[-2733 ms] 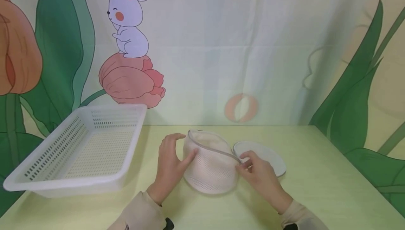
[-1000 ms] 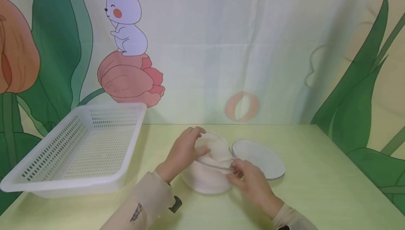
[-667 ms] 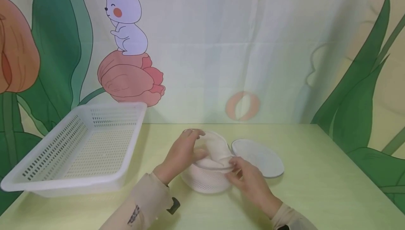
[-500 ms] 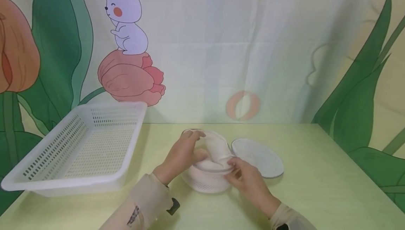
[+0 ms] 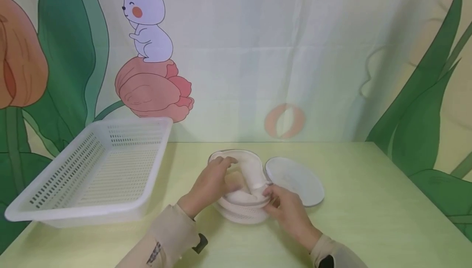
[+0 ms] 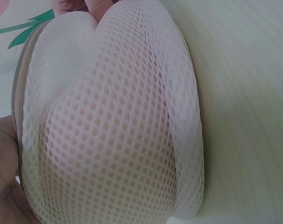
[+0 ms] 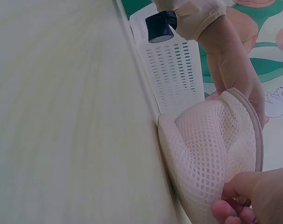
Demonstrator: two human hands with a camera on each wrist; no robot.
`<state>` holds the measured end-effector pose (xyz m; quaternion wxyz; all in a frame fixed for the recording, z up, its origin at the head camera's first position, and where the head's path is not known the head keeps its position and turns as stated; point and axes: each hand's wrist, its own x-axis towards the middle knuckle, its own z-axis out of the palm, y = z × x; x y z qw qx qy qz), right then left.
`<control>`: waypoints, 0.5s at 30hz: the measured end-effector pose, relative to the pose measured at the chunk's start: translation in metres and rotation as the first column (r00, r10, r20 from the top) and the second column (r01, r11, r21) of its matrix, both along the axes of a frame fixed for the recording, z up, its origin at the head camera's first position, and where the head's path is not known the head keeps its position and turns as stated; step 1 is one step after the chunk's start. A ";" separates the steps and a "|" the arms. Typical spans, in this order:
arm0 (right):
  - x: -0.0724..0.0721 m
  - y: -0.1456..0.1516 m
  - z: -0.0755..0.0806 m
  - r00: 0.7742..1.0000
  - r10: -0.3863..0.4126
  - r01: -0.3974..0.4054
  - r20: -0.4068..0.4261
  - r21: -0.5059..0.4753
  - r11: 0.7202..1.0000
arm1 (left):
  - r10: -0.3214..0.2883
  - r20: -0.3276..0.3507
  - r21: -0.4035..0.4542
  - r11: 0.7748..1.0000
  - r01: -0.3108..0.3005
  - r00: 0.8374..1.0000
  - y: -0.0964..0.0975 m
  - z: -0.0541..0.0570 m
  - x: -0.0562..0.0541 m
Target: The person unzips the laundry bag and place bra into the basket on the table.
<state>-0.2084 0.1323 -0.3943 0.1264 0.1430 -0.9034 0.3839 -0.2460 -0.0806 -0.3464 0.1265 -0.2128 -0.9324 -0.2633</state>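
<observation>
A cream mesh laundry bag point(image 5: 254, 173), round with a grey zipper edge, stands on the table with its top unzipped. Its near wall sags into a fold, and honeycomb mesh fills much of the left wrist view. Its flat white round lid point(image 5: 296, 182) lies folded out to the right. My left hand point(image 5: 210, 184) reaches over the bag's left rim, thumb down inside and fingers spread apart from it toward the far side. Part of that thumb is hard to make out. My right hand point(image 5: 291, 212) pinches the right rim near the lid with thumb and fingers.
A white plastic basket point(image 5: 153, 178) with slotted walls stands on the left of the pale yellow-green table point(image 5: 368, 219). Behind the table hangs a printed cloth point(image 5: 228, 55) with a rabbit and tulips. A black wrist mount point(image 5: 200, 243) sits on the left sleeve.
The left hand has moved from the bag's outer left side to over its opening, thumb now inside. The bag has sunk lower and its near wall has folded. The right hand keeps its pinch.
</observation>
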 end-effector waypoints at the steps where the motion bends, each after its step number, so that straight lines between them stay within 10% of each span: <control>1: 0.000 0.000 0.000 1.000 -0.001 0.001 0.002 -0.001 1.000 | -0.001 0.008 0.002 1.000 0.001 1.000 -0.001 0.000 0.000; 15: -0.005 0.004 -0.008 0.998 0.061 -0.061 0.035 0.000 0.998 | 0.019 0.080 -0.082 0.997 -0.012 0.997 -0.010 -0.004 -0.003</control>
